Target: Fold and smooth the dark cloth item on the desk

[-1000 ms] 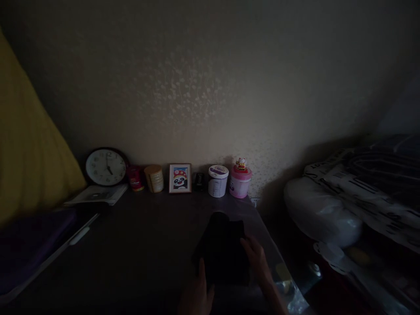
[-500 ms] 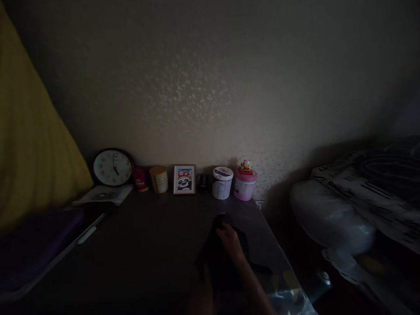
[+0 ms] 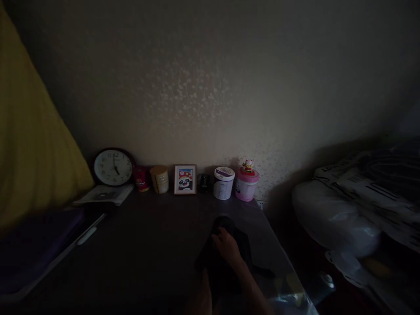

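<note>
A black, soft-looking item (image 3: 242, 243), perhaps cloth or a bag, lies on the dark table near its right side. Its exact kind is lost in the dim light, but a thin strap-like end reaches out to the right. My right hand (image 3: 227, 247) is over its upper part, the fingers bent and closed on the black material. Low in the view, my left hand (image 3: 205, 292) is at the item's lower left edge. Shadow hides most of its fingers.
Along the wall stand a round clock (image 3: 113, 167), a red container (image 3: 141, 179), a tan canister (image 3: 159, 179), a panda picture frame (image 3: 185, 180), a white tub (image 3: 224, 183) and a pink tub (image 3: 246, 186) bearing a lucky cat figurine (image 3: 248, 166). Plastic-wrapped bundles (image 3: 331, 210) sit right of the table (image 3: 147, 249).
My right hand has moved slightly down and left over the black item, and its fingers have shifted. The item's top looks rounder and a little lower. The camera view has shifted slightly.
</note>
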The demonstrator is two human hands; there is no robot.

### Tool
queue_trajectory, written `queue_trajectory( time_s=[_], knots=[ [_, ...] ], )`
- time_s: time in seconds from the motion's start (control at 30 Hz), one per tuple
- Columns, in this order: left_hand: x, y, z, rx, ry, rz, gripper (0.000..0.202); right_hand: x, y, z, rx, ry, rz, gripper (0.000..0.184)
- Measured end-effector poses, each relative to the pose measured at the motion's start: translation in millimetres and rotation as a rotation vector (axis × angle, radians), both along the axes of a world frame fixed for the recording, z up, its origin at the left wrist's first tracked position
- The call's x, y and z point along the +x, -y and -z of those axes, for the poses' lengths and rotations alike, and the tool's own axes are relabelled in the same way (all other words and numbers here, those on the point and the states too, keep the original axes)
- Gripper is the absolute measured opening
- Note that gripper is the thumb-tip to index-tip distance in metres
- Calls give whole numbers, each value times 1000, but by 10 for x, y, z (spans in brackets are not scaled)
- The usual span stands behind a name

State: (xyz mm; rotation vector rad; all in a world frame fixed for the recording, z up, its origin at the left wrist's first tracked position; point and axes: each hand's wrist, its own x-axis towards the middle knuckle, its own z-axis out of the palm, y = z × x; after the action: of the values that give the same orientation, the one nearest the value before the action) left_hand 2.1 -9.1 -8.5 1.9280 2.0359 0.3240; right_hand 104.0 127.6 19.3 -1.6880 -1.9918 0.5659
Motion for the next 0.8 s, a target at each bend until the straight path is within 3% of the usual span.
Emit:
queue_trajectory(
  time_s=[0.2,0.3,0.37,0.47,0.53,0.63,0.8],
  knots=[
    [84,-55,8,119,-49,39,47,-11,48,-36,-13,-5,-74,29],
    [166,-165,73,356,-108,116,56,-12,71,-93,-14,-18,-126,26],
    [199,-244,201,559,-170,132,62,2,98,-121,-8,-30,-164,26],
    [192,-345,471,783,-327,90,51,56,197,-116,40,-90,-259,26],
    [169,-390,621,929,-398,140,46,117,302,-79,127,-161,-331,24],
    [165,-409,704,931,-398,127,43,232,446,0,276,-233,-385,24],
    [243,-365,609,827,-291,58,37,370,324,131,442,-135,-475,25]
  ],
)
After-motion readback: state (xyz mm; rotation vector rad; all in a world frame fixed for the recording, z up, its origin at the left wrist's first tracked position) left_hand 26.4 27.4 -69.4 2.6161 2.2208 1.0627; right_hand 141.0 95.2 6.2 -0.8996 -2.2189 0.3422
